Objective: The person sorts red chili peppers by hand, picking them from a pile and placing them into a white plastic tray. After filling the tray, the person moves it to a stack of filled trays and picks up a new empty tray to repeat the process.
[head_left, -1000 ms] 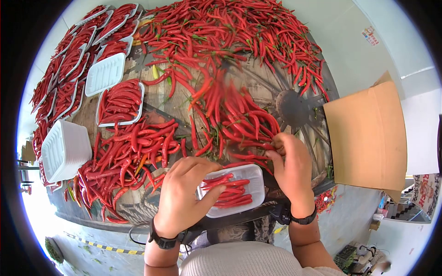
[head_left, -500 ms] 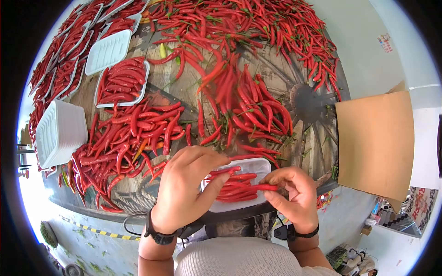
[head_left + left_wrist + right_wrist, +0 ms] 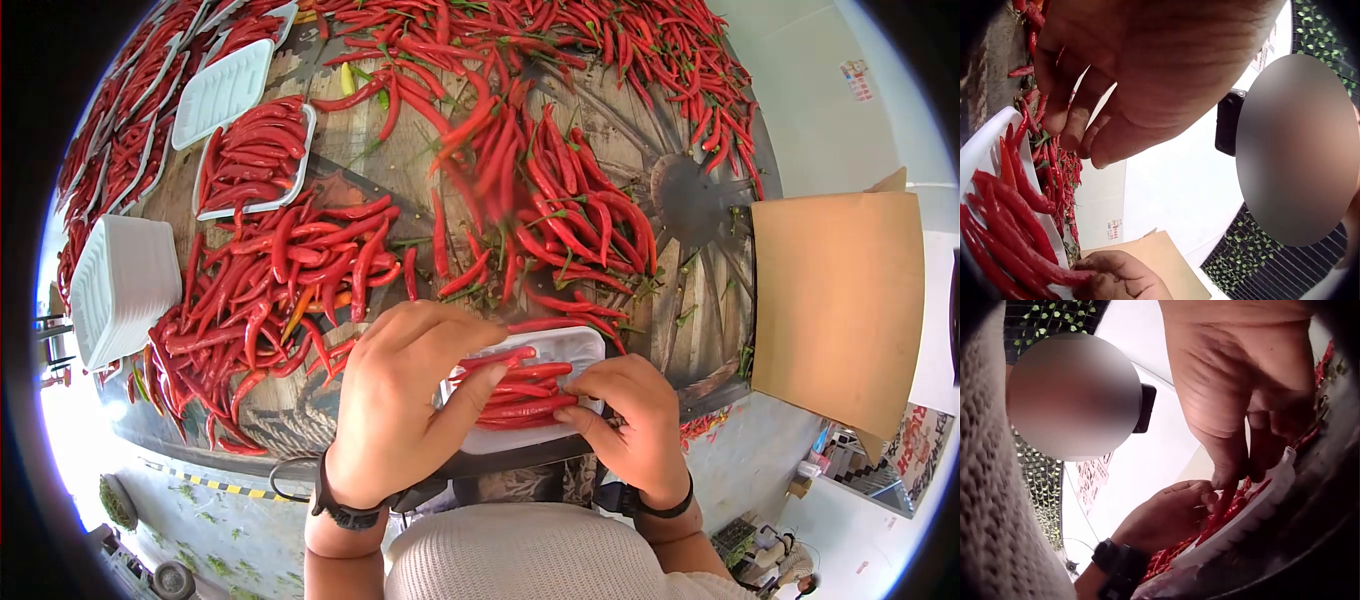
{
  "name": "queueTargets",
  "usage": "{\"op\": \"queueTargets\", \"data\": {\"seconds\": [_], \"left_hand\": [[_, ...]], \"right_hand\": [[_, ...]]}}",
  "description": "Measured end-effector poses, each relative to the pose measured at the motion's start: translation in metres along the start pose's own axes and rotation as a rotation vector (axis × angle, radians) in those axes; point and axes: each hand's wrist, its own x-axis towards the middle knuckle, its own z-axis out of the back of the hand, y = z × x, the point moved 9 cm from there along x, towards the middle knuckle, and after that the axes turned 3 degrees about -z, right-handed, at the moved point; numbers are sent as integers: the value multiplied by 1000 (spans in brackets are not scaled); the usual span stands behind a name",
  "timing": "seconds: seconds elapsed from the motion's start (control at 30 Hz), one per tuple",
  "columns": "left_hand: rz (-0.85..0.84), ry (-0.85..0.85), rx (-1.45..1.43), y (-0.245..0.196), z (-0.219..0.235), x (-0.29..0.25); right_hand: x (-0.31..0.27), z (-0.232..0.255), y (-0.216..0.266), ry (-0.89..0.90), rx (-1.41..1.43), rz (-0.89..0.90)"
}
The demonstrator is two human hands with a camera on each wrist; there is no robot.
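Observation:
A small white foam tray (image 3: 590, 345) at the table's near edge holds several red chili peppers (image 3: 530, 388) laid side by side. My right hand (image 3: 630, 420) is at the tray's right end and pinches the end of a chili pepper (image 3: 1054, 272) between thumb and fingertips, the pepper lying along the others. Over the tray's left end is my left hand (image 3: 410, 390), its fingers loosely bent and its thumb stretched over the peppers. In the left wrist view, nothing shows between that hand's fingers (image 3: 1075, 128).
Loose chili peppers (image 3: 290, 260) lie left of the tray, with another pile (image 3: 580, 210) beyond it. A stack of white trays (image 3: 125, 290) and a filled tray (image 3: 305, 150) stand at left, near a bare tray (image 3: 222, 95). At right is a cardboard box (image 3: 840, 300).
My right hand has come from the pile beyond the tray down to its right end, bringing a chili pepper onto the others. The left hand has stayed over the left end.

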Motion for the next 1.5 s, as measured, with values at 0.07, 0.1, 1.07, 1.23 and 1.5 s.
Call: {"op": "queueTargets", "data": {"seconds": [0.07, 0.1, 1.07, 1.23, 1.5], "left_hand": [[12, 1, 4, 1, 0, 0], [11, 0, 5, 2, -1, 0], [55, 35, 27, 8, -5, 0], [52, 43, 26, 6, -4, 1], [22, 104, 38, 2, -12, -1]], "right_hand": [[2, 0, 3, -19, -107, 3], [2, 1, 4, -17, -106, 1], [52, 18, -13, -117, -314, -42], [38, 37, -23, -246, -240, -81], [27, 29, -19, -114, -227, -27]]}}
